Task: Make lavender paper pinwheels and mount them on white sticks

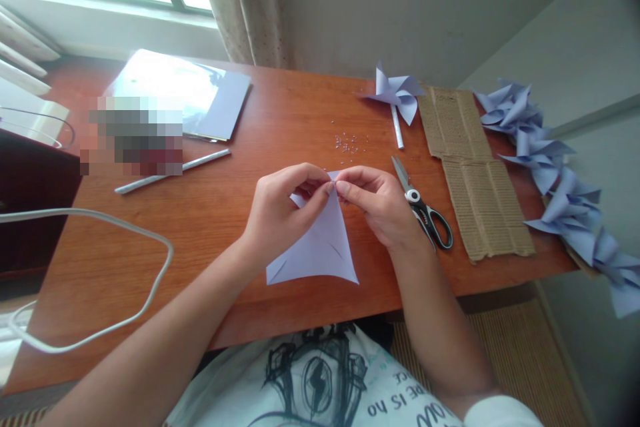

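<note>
A pale lavender paper square (320, 247) with diagonal cuts lies on the wooden table (210, 213) in front of me, its far corners folded up. My left hand (283, 210) pinches the raised paper at the top from the left. My right hand (377, 203) pinches the same spot from the right, fingertips meeting the left hand's. Whether a pin or other small thing sits between the fingertips cannot be made out.
Scissors (423, 210) lie just right of my right hand. Corrugated cardboard (475, 177) lies beyond them. A finished paper pinwheel (395, 97) and tiny beads (347, 143) sit farther back. Several pinwheels (560, 180) pile at the right edge. A paper stick (173, 170), a book (200, 97) and a white cable (125, 227) lie left.
</note>
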{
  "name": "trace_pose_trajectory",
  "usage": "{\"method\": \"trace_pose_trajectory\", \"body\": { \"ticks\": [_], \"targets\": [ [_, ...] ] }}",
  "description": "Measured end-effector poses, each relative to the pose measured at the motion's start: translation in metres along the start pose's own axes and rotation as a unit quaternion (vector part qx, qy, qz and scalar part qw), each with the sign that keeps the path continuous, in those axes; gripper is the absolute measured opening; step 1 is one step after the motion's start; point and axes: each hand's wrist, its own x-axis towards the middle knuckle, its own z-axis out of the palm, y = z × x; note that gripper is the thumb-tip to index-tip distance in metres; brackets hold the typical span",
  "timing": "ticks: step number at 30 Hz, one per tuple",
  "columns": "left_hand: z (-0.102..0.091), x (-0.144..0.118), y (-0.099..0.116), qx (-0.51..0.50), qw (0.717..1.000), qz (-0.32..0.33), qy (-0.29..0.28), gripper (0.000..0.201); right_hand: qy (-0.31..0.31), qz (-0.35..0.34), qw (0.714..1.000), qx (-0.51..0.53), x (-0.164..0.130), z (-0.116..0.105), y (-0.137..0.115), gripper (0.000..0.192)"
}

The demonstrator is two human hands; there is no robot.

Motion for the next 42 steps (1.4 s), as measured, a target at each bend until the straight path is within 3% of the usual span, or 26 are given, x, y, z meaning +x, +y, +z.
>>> {"method": "trace_pose_trajectory", "body": {
  "ticks": [13,24,30,33,36,38,39,42],
  "targets": [
    [0.001,0.0,-0.002,-0.098,0.994,-0.041,-0.012,0.004,0.008,-0.001,0.999,-0.039,0.0,0.003,-0.004,0.017],
    [0.0,0.0,-0.002,-0.116,0.991,-0.06,-0.014,0.005,0.018,-0.023,0.997,-0.069,-0.001,0.004,-0.005,0.006],
    [0.0,0.001,-0.002,-0.115,0.99,-0.076,-0.01,0.006,0.039,-0.053,0.985,-0.159,-0.011,-0.008,-0.011,0.01],
    [-0.001,0.001,-0.002,-0.12,0.989,-0.09,-0.001,0.008,0.137,-0.069,0.938,-0.31,-0.035,-0.037,-0.017,0.017],
    [-0.001,0.001,-0.002,-0.129,0.987,-0.095,0.0,0.007,0.246,-0.053,0.835,-0.489,-0.07,-0.073,-0.018,0.022],
    [-0.002,0.002,-0.001,-0.132,0.987,-0.097,-0.002,0.007,0.286,-0.026,0.763,-0.58,-0.092,-0.092,-0.016,0.026],
    [-0.002,0.002,0.0,-0.13,0.987,-0.097,-0.002,0.007,0.28,-0.015,0.745,-0.605,-0.101,-0.097,-0.013,0.028],
    [-0.002,0.003,0.001,-0.12,0.988,-0.093,-0.003,0.009,0.206,0.006,0.734,-0.647,-0.114,-0.102,-0.003,0.04]
  ]
}}
